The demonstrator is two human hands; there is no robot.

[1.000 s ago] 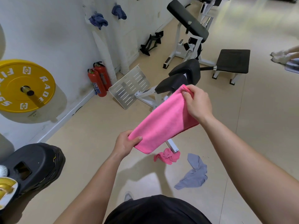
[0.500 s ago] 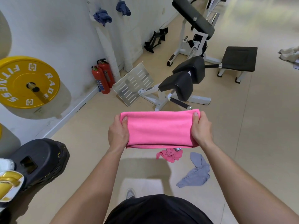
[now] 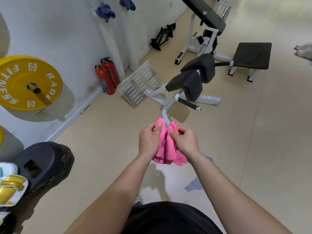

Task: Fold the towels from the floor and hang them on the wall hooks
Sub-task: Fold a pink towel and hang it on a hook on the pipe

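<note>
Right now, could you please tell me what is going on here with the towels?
A person holds a bright pink cloth towel, the left hand and the right hand each pinching one end, the ends side by side and the rest hanging below. Two dark blue towels hang high on the white wall. A pale grey-blue towel lies on the floor, partly behind the right forearm.

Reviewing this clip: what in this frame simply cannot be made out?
Head view, the only one:
- Wall hooks: covered by the nearer blue towel and the farther blue towel, which is itself cut by the top edge.
- Pink towel: its folds are hidden by the left hand and right hand gripping it.
- Grey towel on the floor: mostly behind the right forearm.
- White shoes: cut by the right edge.
</note>
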